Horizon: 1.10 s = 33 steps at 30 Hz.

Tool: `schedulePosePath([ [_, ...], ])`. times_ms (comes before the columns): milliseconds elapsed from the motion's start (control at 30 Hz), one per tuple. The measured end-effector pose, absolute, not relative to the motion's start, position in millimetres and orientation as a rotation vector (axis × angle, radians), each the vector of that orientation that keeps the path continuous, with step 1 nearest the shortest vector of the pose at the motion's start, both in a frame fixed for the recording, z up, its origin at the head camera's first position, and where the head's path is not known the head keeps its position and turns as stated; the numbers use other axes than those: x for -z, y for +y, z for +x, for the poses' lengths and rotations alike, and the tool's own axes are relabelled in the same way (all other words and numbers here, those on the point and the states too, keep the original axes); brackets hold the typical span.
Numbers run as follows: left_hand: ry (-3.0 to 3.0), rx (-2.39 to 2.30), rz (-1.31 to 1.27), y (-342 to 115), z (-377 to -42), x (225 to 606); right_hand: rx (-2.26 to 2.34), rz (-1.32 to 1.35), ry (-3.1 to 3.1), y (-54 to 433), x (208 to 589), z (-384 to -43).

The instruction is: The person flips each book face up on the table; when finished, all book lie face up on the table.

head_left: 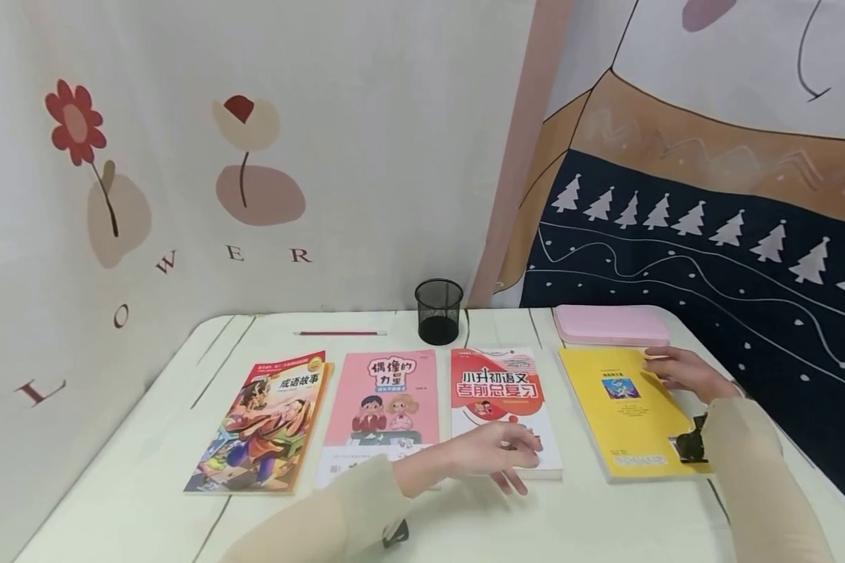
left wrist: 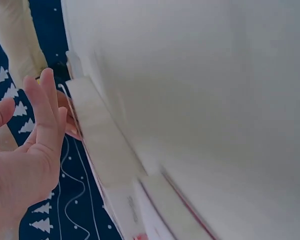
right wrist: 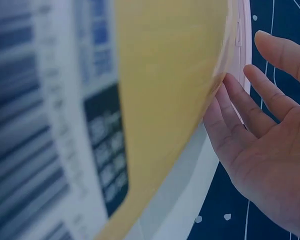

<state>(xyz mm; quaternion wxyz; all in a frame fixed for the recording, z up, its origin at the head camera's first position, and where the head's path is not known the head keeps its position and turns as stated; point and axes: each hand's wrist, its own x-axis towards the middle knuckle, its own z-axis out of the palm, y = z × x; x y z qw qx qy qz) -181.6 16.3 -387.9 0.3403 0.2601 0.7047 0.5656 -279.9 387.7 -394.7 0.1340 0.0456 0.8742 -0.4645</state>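
A yellow book (head_left: 630, 430) lies on the right of the table with its back cover up. At its upper right edge is my right hand (head_left: 690, 374); in the right wrist view its fingertips (right wrist: 217, 102) meet the book's edge, with the thumb held away. My left hand (head_left: 491, 451) hovers over the lower part of a red-and-white book (head_left: 496, 383), holding nothing. Seen from the left wrist, the left fingers (left wrist: 47, 115) are loosely extended. Further left lie a pink book (head_left: 383, 375) with two cartoon children and a colourful story book (head_left: 260, 422).
Behind the books stands a black mesh pen cup (head_left: 440, 313). A red pencil (head_left: 341, 333) lies to its left, and a pink case (head_left: 611, 324) sits at the back right. Printed curtains (head_left: 366, 156) hang behind the pale table (head_left: 141, 461).
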Motion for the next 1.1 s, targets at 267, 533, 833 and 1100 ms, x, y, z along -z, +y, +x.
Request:
schedulePosePath([
  [267,1.654,-1.636,0.53,41.4,-174.4,389.0,1.382,0.122,2.504,391.1,397.3,-279.1],
  [533,1.544,-1.703,0.461,63.0,-164.4,391.4,1.339,0.176,2.503,390.7,400.5,-283.5],
  [833,1.661,-1.678,0.301,88.1,-155.9,397.8,1.326,0.27,2.509,383.6,397.8,-287.8],
  [1100,1.709,-1.542,0.293,102.2,-148.0,398.3,1.312,0.303,2.527,381.1,400.9,-294.7],
])
